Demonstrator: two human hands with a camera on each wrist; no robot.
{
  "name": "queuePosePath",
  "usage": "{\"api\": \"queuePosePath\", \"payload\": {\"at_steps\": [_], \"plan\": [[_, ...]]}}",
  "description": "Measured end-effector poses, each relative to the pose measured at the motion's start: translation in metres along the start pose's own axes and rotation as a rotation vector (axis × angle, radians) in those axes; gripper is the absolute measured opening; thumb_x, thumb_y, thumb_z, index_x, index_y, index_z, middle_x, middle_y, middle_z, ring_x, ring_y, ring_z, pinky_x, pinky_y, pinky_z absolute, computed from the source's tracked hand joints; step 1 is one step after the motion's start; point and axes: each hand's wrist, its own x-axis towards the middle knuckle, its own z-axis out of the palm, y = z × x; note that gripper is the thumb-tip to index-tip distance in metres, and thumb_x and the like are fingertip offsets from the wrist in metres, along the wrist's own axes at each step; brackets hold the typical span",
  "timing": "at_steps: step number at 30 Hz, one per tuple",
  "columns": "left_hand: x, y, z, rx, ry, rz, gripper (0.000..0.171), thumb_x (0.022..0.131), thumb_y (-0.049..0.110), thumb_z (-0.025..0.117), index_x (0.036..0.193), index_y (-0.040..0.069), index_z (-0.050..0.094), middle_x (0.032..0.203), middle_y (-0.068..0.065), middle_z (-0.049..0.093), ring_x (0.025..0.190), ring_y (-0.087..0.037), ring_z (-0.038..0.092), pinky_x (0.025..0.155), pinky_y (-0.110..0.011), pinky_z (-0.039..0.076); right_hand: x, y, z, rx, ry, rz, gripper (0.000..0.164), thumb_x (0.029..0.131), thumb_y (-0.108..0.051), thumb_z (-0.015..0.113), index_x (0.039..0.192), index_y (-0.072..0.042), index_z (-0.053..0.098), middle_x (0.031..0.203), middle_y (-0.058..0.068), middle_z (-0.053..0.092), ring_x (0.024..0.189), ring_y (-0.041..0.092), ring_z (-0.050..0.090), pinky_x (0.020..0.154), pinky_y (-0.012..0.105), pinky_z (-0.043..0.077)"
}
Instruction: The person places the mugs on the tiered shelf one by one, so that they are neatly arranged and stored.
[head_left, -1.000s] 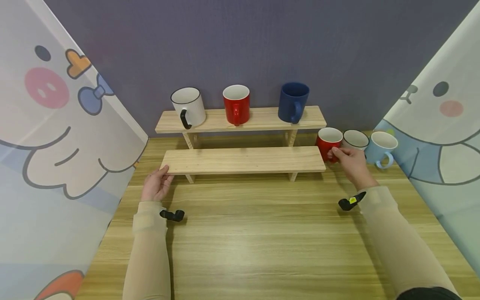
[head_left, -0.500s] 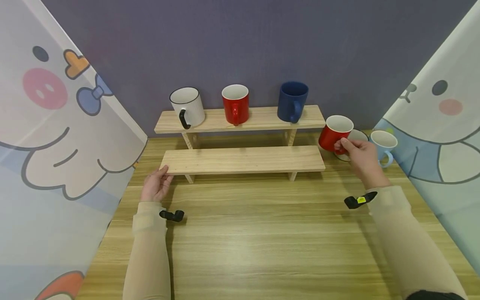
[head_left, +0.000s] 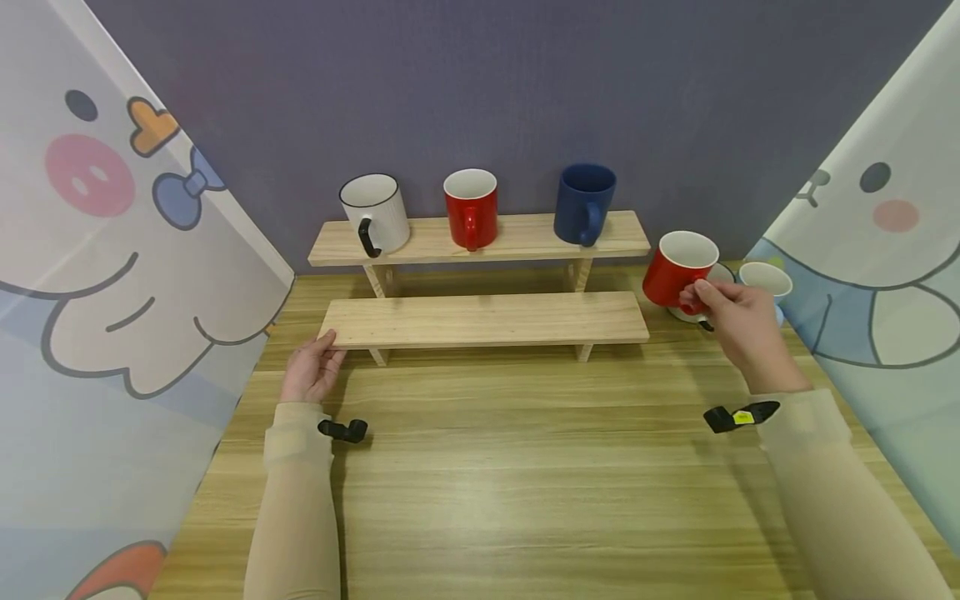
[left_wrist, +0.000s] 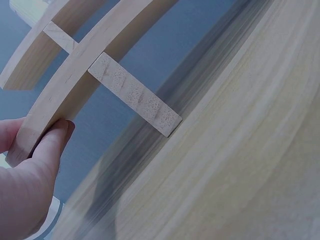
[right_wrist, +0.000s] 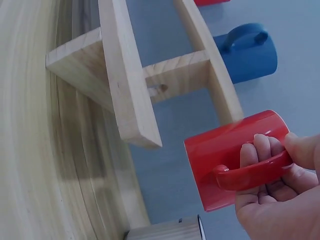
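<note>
My right hand [head_left: 742,333] grips the handle of a red mug [head_left: 663,279] with a white inside. The mug hangs upright off the table, just right of a two-tier wooden shelf [head_left: 480,321]. In the right wrist view, the fingers pass through the handle of that red mug [right_wrist: 212,152]. My left hand [head_left: 309,372] pinches the left end of the lower board, thumb on top and fingers beneath; the left wrist view shows the board [left_wrist: 55,107] between them. On the upper board stand a white mug [head_left: 388,223] with a black handle, another red mug [head_left: 483,218] and a dark blue mug [head_left: 573,208].
Behind the held mug and right hand, a white mug [head_left: 722,273] with a dark rim and a light blue mug [head_left: 768,277] stand on the wooden table [head_left: 480,467], both partly hidden. A grey-blue wall [head_left: 480,92] rises behind the shelf; cartoon-printed panels flank both sides.
My right hand has lifted the red mug from its place beside the white mug and moved it up and slightly right. The left hand has stayed on the lower board.
</note>
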Motion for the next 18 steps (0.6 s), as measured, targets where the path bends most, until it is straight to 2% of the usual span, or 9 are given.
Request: {"api": "queuePosePath", "payload": {"at_steps": [3,7,12,18], "plan": [[-0.001,0.001,0.000,-0.014,-0.003,-0.009,0.023,0.102,-0.007,0.056,0.125,-0.005,0.052,0.113,-0.019,0.065,0.105,-0.025,0.069,0.101,-0.029,0.049,-0.007,-0.002,-0.001,0.036,-0.019,-0.008,0.022,0.099,-0.024,0.069,0.105,-0.006,0.078,0.093,-0.002,0.075,0.093,0.009,0.067,0.084,0.013,0.054],[-0.001,0.001,0.002,-0.013,0.002,-0.010,0.022,0.102,-0.007,0.056,0.123,-0.005,0.054,0.112,-0.019,0.065,0.104,-0.025,0.069,0.100,-0.029,0.050,-0.017,-0.005,-0.001,0.165,-0.047,-0.021,0.018,0.098,-0.016,0.070,0.104,-0.001,0.078,0.092,0.003,0.075,0.090,0.013,0.067,0.082,0.016,0.056],[-0.001,0.001,0.001,0.002,0.004,-0.012,0.019,0.102,-0.006,0.056,0.121,-0.005,0.055,0.111,-0.019,0.065,0.103,-0.025,0.069,0.100,-0.028,0.050,-0.026,-0.008,0.002,0.198,-0.072,-0.045,0.021,0.098,-0.013,0.070,0.105,0.006,0.076,0.091,0.006,0.075,0.087,0.017,0.069,0.082,0.021,0.057],[-0.001,0.001,0.001,0.004,0.004,-0.015,0.018,0.102,-0.006,0.056,0.120,-0.006,0.056,0.110,-0.019,0.066,0.103,-0.025,0.070,0.099,-0.028,0.050,-0.038,-0.012,0.009,0.192,-0.120,-0.060,0.022,0.099,-0.011,0.069,0.106,0.009,0.074,0.093,0.008,0.075,0.088,0.019,0.069,0.085,0.022,0.057]]}}
